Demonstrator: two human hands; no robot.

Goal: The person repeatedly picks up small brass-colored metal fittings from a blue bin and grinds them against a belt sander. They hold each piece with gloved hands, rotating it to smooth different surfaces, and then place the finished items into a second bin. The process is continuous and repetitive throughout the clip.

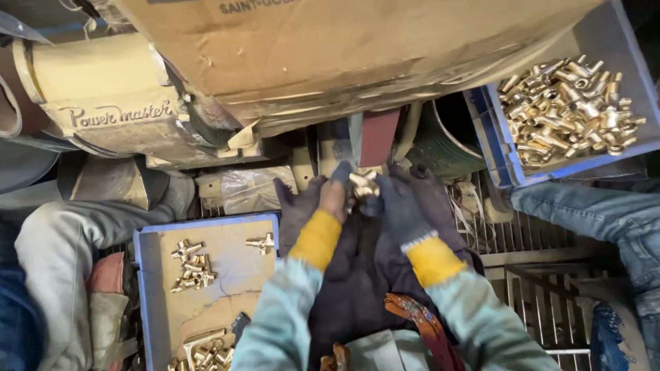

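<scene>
Cramped between a cardboard-covered machine (330,62) far and two blue trays (144,275) (491,148), both gloved hands, left hand (320,199) and right hand (405,203), grip one brass fitting (362,185) against the belt (378,137).

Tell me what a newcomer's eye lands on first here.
Most likely the heap of shiny brass fittings in the blue crate at upper right. Next, at centre, the two gloved hands, left hand and right hand, together gripping one brass fitting up against the maroon sanding belt. At lower left, a second blue tray holds a few scattered brass pieces.
</scene>
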